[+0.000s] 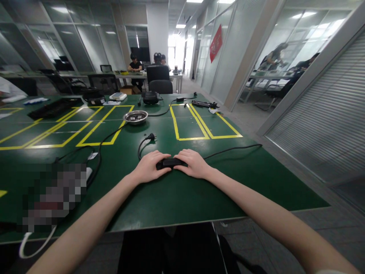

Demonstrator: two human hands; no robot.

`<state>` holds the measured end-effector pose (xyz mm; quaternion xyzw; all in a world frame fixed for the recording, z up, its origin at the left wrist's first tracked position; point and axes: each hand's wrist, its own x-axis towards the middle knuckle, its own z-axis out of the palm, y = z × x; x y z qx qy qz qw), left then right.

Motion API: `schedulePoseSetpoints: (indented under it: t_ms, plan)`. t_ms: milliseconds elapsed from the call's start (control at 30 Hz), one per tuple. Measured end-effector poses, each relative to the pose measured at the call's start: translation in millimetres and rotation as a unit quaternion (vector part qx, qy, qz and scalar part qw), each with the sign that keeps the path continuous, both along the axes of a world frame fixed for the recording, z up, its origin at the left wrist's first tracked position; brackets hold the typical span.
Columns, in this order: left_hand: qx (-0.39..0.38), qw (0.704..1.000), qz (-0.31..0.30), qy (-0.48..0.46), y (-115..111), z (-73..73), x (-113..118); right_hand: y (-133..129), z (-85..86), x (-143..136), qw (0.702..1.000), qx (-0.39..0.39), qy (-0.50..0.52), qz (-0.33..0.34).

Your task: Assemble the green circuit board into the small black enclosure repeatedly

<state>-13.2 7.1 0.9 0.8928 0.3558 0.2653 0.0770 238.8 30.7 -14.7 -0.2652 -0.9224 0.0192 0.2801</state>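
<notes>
At green tabletop (pixel 176 201) | left fingers (pixel 162 155) pinch black adapter (pixel 171 163), left end | right fingers (pixel 182 156) pinch right end

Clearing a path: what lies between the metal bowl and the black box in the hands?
In the head view, a black plug with its cord lies there, then the left hand on the black box.

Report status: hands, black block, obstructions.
Left hand and right hand gripping black block, one at each end. Cord runs off right. Plug lies beyond left hand, seemingly not in the way.
</notes>
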Motion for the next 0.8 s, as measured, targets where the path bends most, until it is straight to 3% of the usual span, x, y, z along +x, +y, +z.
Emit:
schedulePoseSetpoints:
  t_ms: [200, 333, 433, 533, 600, 667, 800]
  plan:
    - [-0.015, 1.000, 0.008, 0.006, 0, -2.1, 0, -1, 1.4, 0, 0.998, -0.051, 0.026, -0.009]
    - [-0.005, 1.000, -0.018, 0.014, -4, -0.5, 3, -5, 3.7, -4, 0.990, -0.112, 0.068, -0.046]
    - [0.019, 0.998, -0.025, 0.046, -5, -1.5, 6, -7, 5.0, -5, 0.967, -0.212, 0.122, -0.070]
    - [0.032, 0.995, -0.025, 0.088, -4, -4.6, 9, -5, 6.9, -4, 0.926, -0.341, 0.155, -0.047]
    - [0.037, 0.993, -0.031, 0.105, -4, -5.8, 10, -4, 8.6, -2, 0.913, -0.382, 0.142, -0.025]
    - [0.037, 0.993, -0.033, 0.109, -4, -5.5, 11, -3, 10.2, 1, 0.933, -0.341, 0.115, -0.019]
    - [-0.005, 0.994, -0.018, 0.104, -4, -2.5, 8, -4, 10.4, 6, 0.982, -0.169, 0.087, 0.016]
